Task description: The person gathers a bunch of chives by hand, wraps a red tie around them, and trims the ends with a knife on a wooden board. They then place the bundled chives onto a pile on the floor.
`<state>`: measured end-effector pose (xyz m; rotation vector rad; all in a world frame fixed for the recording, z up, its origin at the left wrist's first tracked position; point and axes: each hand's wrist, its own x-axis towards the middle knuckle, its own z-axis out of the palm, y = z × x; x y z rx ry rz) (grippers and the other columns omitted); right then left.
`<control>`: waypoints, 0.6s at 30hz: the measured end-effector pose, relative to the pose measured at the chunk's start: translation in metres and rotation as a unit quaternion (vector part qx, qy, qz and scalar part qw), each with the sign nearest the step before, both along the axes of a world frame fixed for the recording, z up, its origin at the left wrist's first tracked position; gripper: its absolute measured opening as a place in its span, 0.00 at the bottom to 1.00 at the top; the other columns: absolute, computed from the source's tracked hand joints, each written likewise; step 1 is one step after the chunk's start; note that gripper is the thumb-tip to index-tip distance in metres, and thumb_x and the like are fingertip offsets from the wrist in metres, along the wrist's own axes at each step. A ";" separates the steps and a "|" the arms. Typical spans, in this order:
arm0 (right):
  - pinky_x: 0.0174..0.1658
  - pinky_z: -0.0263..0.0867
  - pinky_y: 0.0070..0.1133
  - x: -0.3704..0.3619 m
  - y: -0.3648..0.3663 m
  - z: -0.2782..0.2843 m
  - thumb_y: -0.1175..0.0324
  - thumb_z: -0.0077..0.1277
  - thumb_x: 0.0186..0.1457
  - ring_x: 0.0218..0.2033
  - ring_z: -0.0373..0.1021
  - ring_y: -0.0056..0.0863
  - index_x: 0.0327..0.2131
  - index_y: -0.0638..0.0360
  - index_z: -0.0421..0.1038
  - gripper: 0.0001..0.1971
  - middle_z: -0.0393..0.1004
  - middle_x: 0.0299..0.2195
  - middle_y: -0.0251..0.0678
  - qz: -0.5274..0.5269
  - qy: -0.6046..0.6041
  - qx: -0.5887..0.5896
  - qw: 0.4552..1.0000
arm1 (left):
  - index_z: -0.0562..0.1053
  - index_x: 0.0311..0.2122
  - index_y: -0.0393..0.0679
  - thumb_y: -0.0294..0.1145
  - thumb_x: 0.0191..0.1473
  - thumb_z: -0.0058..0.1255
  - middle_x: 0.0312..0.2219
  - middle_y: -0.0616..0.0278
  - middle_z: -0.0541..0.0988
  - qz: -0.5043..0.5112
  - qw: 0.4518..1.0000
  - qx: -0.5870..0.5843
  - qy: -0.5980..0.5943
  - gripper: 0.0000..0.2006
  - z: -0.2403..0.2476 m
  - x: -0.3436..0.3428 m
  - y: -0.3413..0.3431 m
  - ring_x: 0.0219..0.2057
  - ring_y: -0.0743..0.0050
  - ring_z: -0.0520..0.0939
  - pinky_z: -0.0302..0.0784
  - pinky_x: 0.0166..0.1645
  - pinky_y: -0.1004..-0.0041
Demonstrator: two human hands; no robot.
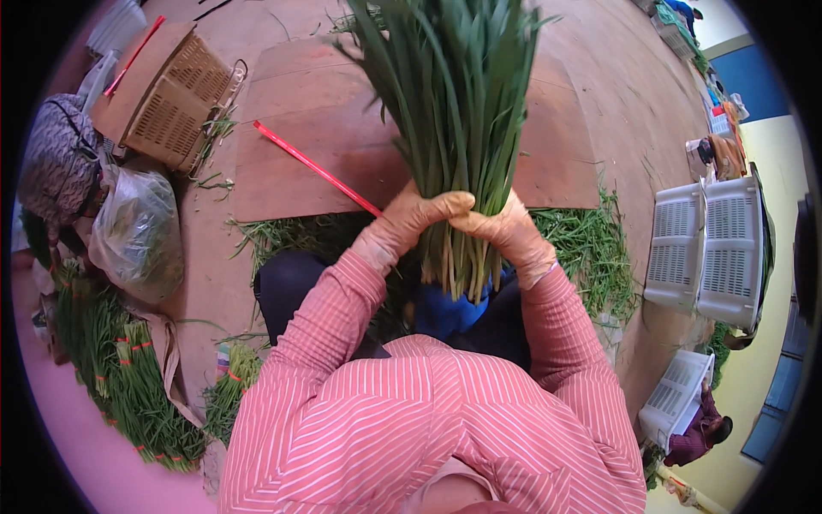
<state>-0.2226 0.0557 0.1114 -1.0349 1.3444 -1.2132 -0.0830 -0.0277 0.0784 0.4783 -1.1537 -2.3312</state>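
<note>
A thick bunch of garlic chives [449,103] stands upright before me, green leaves up and pale stem ends down. My left hand [413,218], in a tan glove, is closed round its left side. From the right, my gloved right hand [505,230] grips the same bunch, the thumbs almost meeting in front. The stem ends hang below both hands, over something blue [449,310] between my knees. Beside my left wrist, a thin red strip [317,167] lies slanting across the wooden board [291,98].
Loose green trimmings [578,253] litter the board's near edge. At left are a tan crate [175,98], a clear plastic bag [137,231], another person [60,163] and chive bundles [133,377] with red ties. White crates [732,248] stand at right, near a person [698,433].
</note>
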 end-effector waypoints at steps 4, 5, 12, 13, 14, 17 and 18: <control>0.45 0.64 0.23 -0.007 -0.052 0.014 0.66 0.66 0.33 0.40 0.66 0.23 0.47 0.63 0.62 0.35 0.71 0.40 0.34 -0.002 0.040 -0.120 0.992 | 0.67 0.48 0.38 0.29 0.40 0.62 0.41 0.64 0.74 -0.014 0.993 -0.001 0.119 0.28 0.035 -0.004 -0.046 0.43 0.75 0.73 0.70 0.47 0.74; 0.44 0.65 0.23 -0.007 -0.065 0.021 0.66 0.67 0.32 0.40 0.67 0.23 0.47 0.63 0.62 0.36 0.71 0.40 0.35 -0.002 0.087 -0.130 0.988 | 0.67 0.48 0.38 0.29 0.40 0.62 0.41 0.64 0.74 -0.010 0.993 -0.004 0.117 0.28 0.040 -0.004 -0.064 0.43 0.75 0.73 0.70 0.47 0.74; 0.39 0.67 0.21 -0.030 -0.134 -0.028 0.62 0.66 0.35 0.35 0.70 0.25 0.39 0.59 0.71 0.25 0.75 0.35 0.34 0.094 0.345 -0.183 0.916 | 0.72 0.40 0.39 0.32 0.36 0.67 0.33 0.63 0.77 0.084 0.790 -0.600 -0.087 0.24 0.006 0.010 -0.148 0.35 0.75 0.75 0.73 0.39 0.73; 0.40 0.66 0.21 -0.031 -0.128 -0.030 0.61 0.66 0.37 0.36 0.68 0.24 0.39 0.59 0.72 0.24 0.74 0.35 0.36 0.141 0.220 -0.110 0.959 | 0.66 0.48 0.41 0.34 0.46 0.56 0.43 0.63 0.72 -0.027 0.850 -0.500 -0.162 0.23 0.003 0.011 -0.148 0.43 0.76 0.71 0.67 0.48 0.74; 0.40 0.66 0.21 -0.036 -0.132 -0.044 0.61 0.66 0.37 0.36 0.68 0.24 0.39 0.59 0.72 0.24 0.74 0.35 0.36 0.140 0.219 -0.108 0.960 | 0.61 0.55 0.42 0.36 0.56 0.46 0.52 0.62 0.66 -0.138 0.883 -0.385 -0.231 0.22 -0.001 0.012 -0.148 0.52 0.78 0.67 0.61 0.58 0.74; 0.35 0.68 0.18 -0.041 -0.136 -0.065 0.62 0.61 0.43 0.33 0.69 0.18 0.37 0.59 0.72 0.18 0.75 0.32 0.29 0.134 0.251 0.006 0.958 | 0.62 0.52 0.42 0.40 0.52 0.51 0.48 0.64 0.68 -0.088 0.826 -0.503 -0.238 0.24 -0.014 0.013 -0.161 0.48 0.75 0.69 0.64 0.54 0.73; 0.35 0.68 0.18 -0.036 -0.136 -0.051 0.62 0.61 0.43 0.33 0.69 0.18 0.37 0.59 0.72 0.18 0.75 0.32 0.29 0.134 0.251 0.007 0.959 | 0.65 0.49 0.41 0.41 0.50 0.53 0.44 0.65 0.70 -0.042 0.799 -0.563 -0.207 0.23 -0.015 0.011 -0.166 0.44 0.73 0.70 0.66 0.51 0.72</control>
